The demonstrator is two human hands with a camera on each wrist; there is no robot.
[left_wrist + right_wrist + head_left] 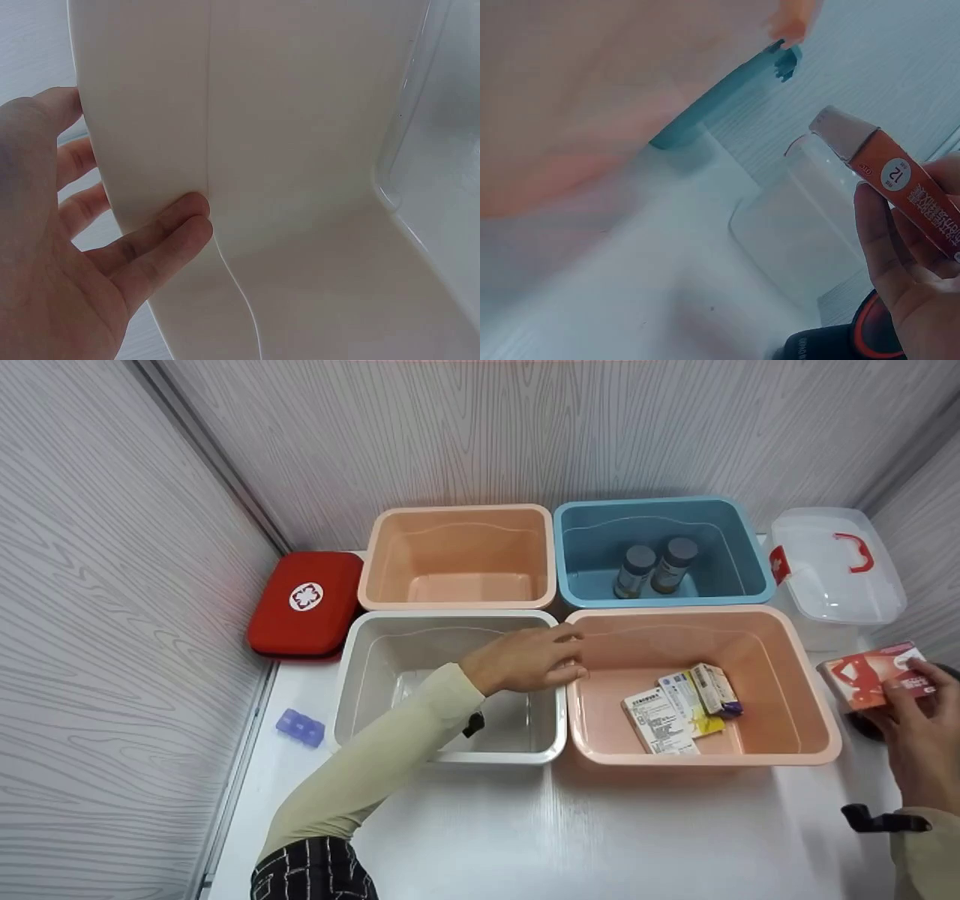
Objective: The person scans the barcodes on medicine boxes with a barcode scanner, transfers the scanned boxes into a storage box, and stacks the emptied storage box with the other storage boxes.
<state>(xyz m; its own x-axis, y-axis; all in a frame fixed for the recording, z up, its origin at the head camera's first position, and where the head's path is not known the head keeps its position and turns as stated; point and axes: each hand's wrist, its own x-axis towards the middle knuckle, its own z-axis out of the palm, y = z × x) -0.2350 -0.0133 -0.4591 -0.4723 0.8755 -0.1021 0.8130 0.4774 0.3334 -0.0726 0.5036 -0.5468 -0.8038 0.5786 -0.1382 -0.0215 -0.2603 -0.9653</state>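
Observation:
My left hand (529, 658) is at the shared rim of the grey-white bin (352, 682) and the front peach bin (814, 720), fingers loosely bent. In the left wrist view, two fingertips lie before the bin's pale wall (300, 135), while other fingers pass behind its edge; firm contact cannot be told. On the far right, my right hand (926, 727) holds an orange-red medicine box (874, 675) between thumb and fingers. The right wrist view shows the medicine box (911, 191) tilted, its pale end flap facing out. Several medicine boxes (660, 724) lie inside the front peach bin.
Behind stand another peach bin (457, 604) and a blue bin (667, 601) with two capped bottles (636, 572). A red first-aid case (307, 619) and purple pill organizer (300, 727) lie left. A clear lidded box (832, 562) stands right, near a dark round object (877, 326).

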